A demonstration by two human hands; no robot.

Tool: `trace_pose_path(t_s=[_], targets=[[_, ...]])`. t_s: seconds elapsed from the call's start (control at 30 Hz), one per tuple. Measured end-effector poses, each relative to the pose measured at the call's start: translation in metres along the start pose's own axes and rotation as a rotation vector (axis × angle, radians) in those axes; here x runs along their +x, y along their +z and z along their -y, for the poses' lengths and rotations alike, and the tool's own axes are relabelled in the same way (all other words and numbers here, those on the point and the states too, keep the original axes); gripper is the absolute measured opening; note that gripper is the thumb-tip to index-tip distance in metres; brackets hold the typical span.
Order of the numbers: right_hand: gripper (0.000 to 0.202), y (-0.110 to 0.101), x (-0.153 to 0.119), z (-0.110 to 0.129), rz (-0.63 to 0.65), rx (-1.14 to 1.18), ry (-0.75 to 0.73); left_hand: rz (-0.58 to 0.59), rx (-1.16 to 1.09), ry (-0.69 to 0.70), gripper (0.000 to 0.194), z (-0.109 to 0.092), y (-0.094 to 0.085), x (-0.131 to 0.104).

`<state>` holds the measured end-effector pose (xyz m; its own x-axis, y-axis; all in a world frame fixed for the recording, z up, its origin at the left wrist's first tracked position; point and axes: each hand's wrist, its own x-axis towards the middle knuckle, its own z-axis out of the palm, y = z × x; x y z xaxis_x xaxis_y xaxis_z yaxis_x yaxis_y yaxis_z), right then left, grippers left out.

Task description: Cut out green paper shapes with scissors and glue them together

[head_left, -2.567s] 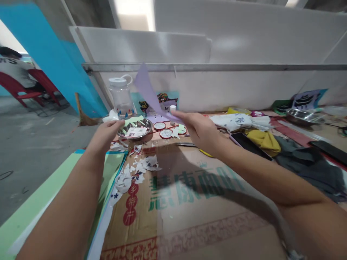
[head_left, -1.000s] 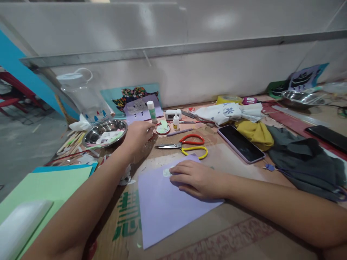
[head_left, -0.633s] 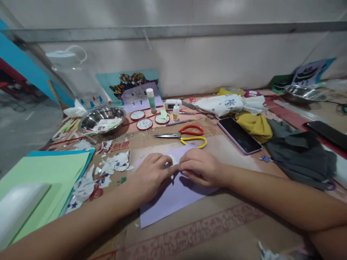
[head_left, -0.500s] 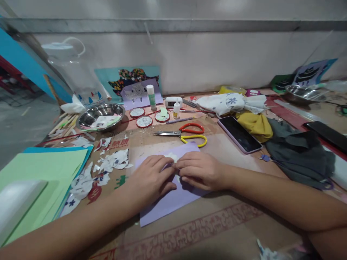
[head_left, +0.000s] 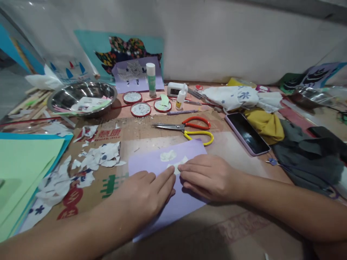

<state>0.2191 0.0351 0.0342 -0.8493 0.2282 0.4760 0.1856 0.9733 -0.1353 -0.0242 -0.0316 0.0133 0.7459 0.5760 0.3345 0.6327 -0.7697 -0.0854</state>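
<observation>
A purple sheet of paper [head_left: 168, 213] lies on the cardboard, with a pale cut-out piece [head_left: 168, 155] on its upper part. Below it is a second pale piece [head_left: 176, 168], partly hidden by my fingers. My left hand [head_left: 149, 195] rests on the sheet from the left, its index fingertip on the lower piece's edge and its other fingers bent. From the right, my right hand [head_left: 208, 177] lies over the same piece, fingers extended close together and pressing down. Scissors [head_left: 184, 128] with red and yellow handles lie beyond the sheet.
Behind are a glue stick [head_left: 151, 80], a small glue bottle [head_left: 180, 98], several red-rimmed lids and a steel bowl [head_left: 81, 97]. White scraps [head_left: 104, 155] and green sheets [head_left: 24, 162] lie left; a phone [head_left: 247, 133] and cloths lie right.
The view has tilted down and moved closer. My hands have shifted lower on the purple sheet, uncovering the upper pale piece, and their fingertips are slightly farther apart.
</observation>
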Motion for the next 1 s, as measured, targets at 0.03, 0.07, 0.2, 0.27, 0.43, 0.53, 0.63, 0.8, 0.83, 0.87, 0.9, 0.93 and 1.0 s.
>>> trace_pose_path(t_s=[0.03, 0.07, 0.2, 0.27, 0.43, 0.53, 0.63, 0.8, 0.83, 0.87, 0.9, 0.93, 1.0], targets=[[0.014, 0.000, 0.000, 0.000, 0.001, 0.008, 0.013, -0.015, -0.002, -0.007, 0.028, 0.000, 0.001, 0.000], [0.014, 0.000, 0.000, -0.001, 0.002, 0.020, 0.025, -0.025, -0.001, -0.013, 0.027, 0.001, 0.001, 0.000], [0.017, 0.002, -0.001, -0.004, 0.011, 0.062, 0.009, -0.014, 0.006, -0.012, 0.029, 0.002, -0.004, 0.001], [0.017, 0.003, -0.001, -0.004, 0.015, 0.073, 0.004, 0.001, 0.001, -0.003, 0.033, 0.002, -0.009, 0.002], [0.017, 0.000, 0.000, -0.004, 0.003, 0.069, 0.038, 0.027, 0.024, -0.004, 0.034, 0.001, -0.012, -0.002], [0.015, -0.001, 0.001, -0.003, 0.031, 0.092, 0.001, 0.018, 0.011, -0.037, 0.026, 0.002, -0.007, -0.004], [0.014, -0.002, 0.001, -0.004, 0.023, 0.077, 0.024, 0.023, -0.005, -0.094, 0.020, 0.006, -0.005, -0.001], [0.011, -0.002, 0.001, -0.008, -0.022, 0.015, 0.153, 0.050, -0.068, -0.120, 0.019, 0.012, -0.011, 0.009], [0.011, -0.002, 0.001, -0.008, -0.032, 0.020, 0.152, 0.047, -0.086, -0.117, 0.020, 0.012, -0.011, 0.010], [0.012, -0.002, 0.001, -0.008, -0.040, 0.033, 0.132, 0.050, -0.106, -0.116, 0.021, 0.011, -0.011, 0.010], [0.014, -0.002, 0.002, -0.007, -0.045, 0.052, 0.099, 0.057, -0.127, -0.117, 0.023, 0.011, -0.011, 0.010], [0.016, -0.002, 0.002, -0.006, -0.045, 0.070, 0.063, 0.070, -0.146, -0.121, 0.024, 0.010, -0.010, 0.010], [0.018, 0.000, 0.002, -0.004, -0.028, 0.083, 0.021, 0.088, -0.171, -0.127, 0.026, 0.009, -0.009, 0.010]])
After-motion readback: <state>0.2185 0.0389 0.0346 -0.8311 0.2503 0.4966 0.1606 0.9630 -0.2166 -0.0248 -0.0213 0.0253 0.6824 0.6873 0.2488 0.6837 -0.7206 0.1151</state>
